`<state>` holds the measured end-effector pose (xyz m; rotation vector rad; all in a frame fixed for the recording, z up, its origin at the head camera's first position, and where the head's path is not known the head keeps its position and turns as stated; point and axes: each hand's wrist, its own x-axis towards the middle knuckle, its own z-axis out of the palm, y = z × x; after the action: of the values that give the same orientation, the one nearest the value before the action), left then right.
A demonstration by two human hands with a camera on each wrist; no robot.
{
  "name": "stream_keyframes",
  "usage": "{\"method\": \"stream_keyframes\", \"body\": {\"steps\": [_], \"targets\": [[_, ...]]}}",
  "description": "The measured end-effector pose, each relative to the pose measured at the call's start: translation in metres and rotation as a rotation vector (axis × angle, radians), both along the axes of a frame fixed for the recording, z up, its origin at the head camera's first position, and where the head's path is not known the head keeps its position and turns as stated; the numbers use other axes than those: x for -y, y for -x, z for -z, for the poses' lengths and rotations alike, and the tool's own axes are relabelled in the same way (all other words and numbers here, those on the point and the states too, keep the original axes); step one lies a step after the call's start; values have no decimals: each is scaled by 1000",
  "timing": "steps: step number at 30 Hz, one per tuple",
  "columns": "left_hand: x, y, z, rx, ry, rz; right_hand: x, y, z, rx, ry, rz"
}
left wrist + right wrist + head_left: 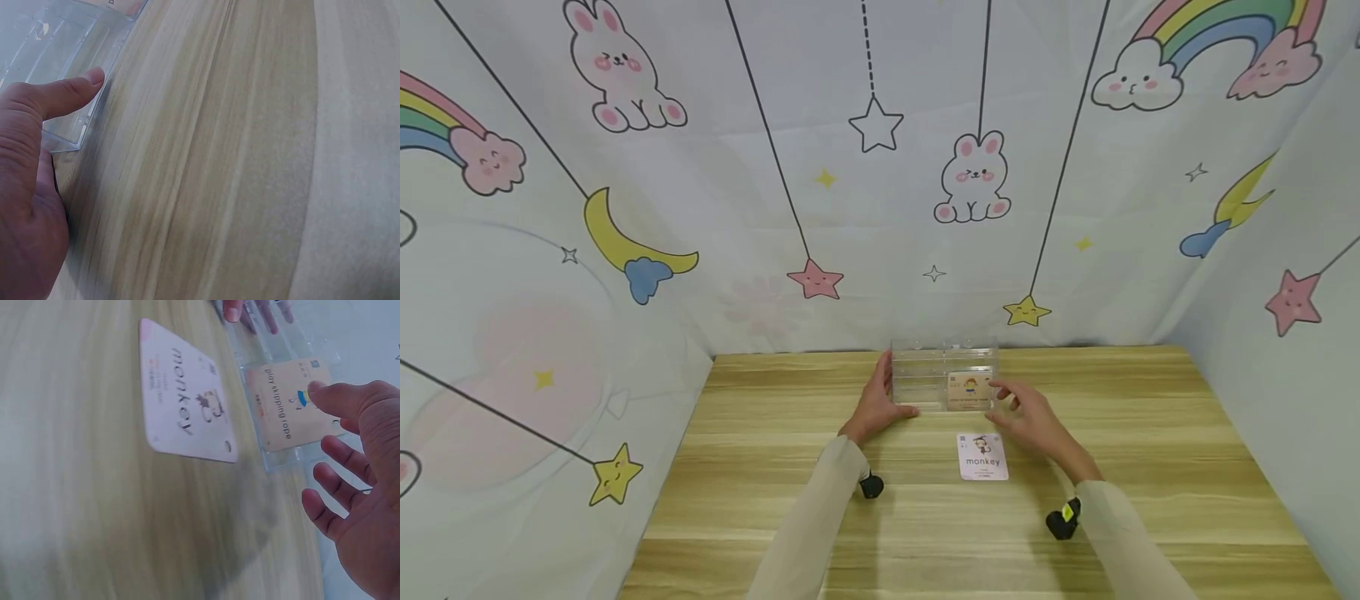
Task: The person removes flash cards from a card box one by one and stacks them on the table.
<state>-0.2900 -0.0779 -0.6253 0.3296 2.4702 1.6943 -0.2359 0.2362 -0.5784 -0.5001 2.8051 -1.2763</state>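
Note:
A clear plastic card holder (917, 385) with tiers of slots stands near the table's far edge. My left hand (877, 402) grips its left end, thumb over the front rim and fingers at the side; the left wrist view shows this hand (37, 144) too. A tan "play skipping rope" card (278, 403) rests in the lowest right-hand slot. At the holder's right end is my right hand (1030, 417), with one digit overlapping that card's face in the right wrist view and the other fingers spread loosely. A white "monkey" card (982, 457) lies face up in front of the holder.
The wood-grain table (760, 467) reaches toward me. Behind it hangs a white cloth (880, 225) printed with rabbits, stars and rainbows, and similar cloth runs along both sides. Small black cameras sit at the left wrist (871, 486) and right wrist (1063, 521).

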Motion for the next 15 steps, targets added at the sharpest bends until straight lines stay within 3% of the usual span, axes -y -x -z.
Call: {"method": "stream_keyframes", "body": {"steps": [4, 15], "targets": [[0, 1, 1, -1, 1, 2, 1, 6, -4, -24, 12, 3], [1, 1, 2, 4, 8, -1, 2, 10, -2, 18, 29, 16]]}}
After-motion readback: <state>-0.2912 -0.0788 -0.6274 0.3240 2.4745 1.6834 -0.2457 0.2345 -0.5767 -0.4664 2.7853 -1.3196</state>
